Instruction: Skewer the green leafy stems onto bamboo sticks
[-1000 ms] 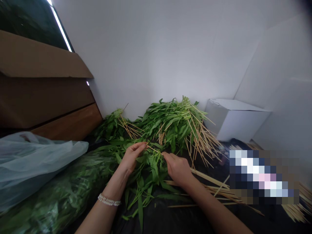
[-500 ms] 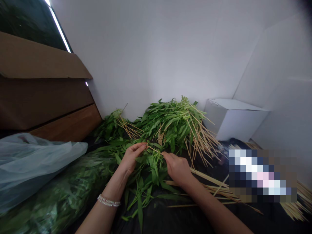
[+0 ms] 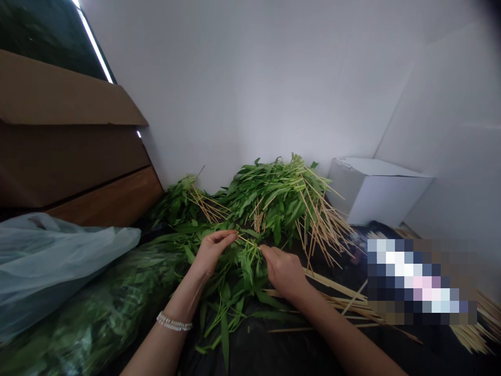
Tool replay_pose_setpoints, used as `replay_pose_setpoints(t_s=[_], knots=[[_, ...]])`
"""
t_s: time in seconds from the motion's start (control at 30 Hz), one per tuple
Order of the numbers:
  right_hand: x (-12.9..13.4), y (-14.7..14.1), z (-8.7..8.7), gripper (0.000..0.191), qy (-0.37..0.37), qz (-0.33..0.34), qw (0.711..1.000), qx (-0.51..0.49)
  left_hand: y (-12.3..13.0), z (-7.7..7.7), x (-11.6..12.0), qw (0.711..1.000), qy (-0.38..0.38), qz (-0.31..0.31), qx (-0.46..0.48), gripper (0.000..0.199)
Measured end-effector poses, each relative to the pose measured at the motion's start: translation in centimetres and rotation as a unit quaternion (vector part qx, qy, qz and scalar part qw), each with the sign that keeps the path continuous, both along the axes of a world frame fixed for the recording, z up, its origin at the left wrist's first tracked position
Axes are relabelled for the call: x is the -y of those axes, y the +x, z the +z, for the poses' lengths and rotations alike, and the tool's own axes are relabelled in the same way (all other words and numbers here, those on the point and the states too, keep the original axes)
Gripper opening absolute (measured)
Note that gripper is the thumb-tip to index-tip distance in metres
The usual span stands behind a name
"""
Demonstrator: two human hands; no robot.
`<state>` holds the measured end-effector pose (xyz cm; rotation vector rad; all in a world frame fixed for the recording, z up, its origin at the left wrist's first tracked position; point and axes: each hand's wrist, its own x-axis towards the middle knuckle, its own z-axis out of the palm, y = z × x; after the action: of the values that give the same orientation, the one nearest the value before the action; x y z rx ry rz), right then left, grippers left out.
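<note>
The fingers of the left hand (image 3: 212, 254) and right hand (image 3: 284, 272) pinch a thin pale stalk (image 3: 247, 241) among leafy greens (image 3: 242, 266) on black plastic sheeting (image 3: 250, 344); a hard tug could snap it or tear the leaves.

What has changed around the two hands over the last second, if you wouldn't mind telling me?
Very little: the left hand and right hand remain in the same place among the leafy green stems, with no visible grasp or release. Only the view shifts very slightly. The thin wooden sticks stay as they were.
</note>
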<state>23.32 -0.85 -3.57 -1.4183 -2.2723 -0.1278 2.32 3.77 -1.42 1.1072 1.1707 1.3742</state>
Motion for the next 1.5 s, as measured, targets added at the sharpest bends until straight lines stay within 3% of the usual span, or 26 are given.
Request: replay_pose_setpoints(t_s=[0.3,0.5,0.7,0.8,1.07,1.23,1.37,1.5], knots=[[0.0,-0.1,0.1,0.038,-0.002,0.008,1.000,-0.013,0.2,0.3,0.3,0.999,-0.020,-0.022,0.017,0.039],[0.1,0.0,0.3,0.037,0.000,0.013,1.000,-0.019,0.0,0.1,0.2,0.999,-0.026,-0.036,0.013,0.031],[0.2,-0.2,0.3,0.037,0.001,0.018,1.000,-0.024,1.7,0.0,1.3,0.993,-0.033,-0.117,-0.003,0.027],[0.1,-0.1,0.3,0.035,0.020,0.022,0.999,-0.031,1.9,0.1,1.4,0.991,-0.032,-0.126,-0.007,0.029],[-0.8,1.4,0.7,0.031,0.126,-0.021,0.984,-0.127,-0.8,0.0,-0.5,0.996,0.040,0.005,-0.084,0.045],[-1.0,2.7,1.7,0.031,0.160,-0.077,0.953,-0.245,-1.6,-0.6,-1.2,0.982,0.092,0.053,-0.159,0.029],[-0.9,3.4,2.2,0.030,0.155,-0.103,0.935,-0.302,-1.8,-1.1,-1.0,0.965,0.057,-0.056,-0.250,0.023],[-0.8,3.3,2.2,0.030,0.138,-0.096,0.938,-0.305,-1.9,-1.6,-0.3,0.925,0.016,-0.158,-0.345,0.028]])
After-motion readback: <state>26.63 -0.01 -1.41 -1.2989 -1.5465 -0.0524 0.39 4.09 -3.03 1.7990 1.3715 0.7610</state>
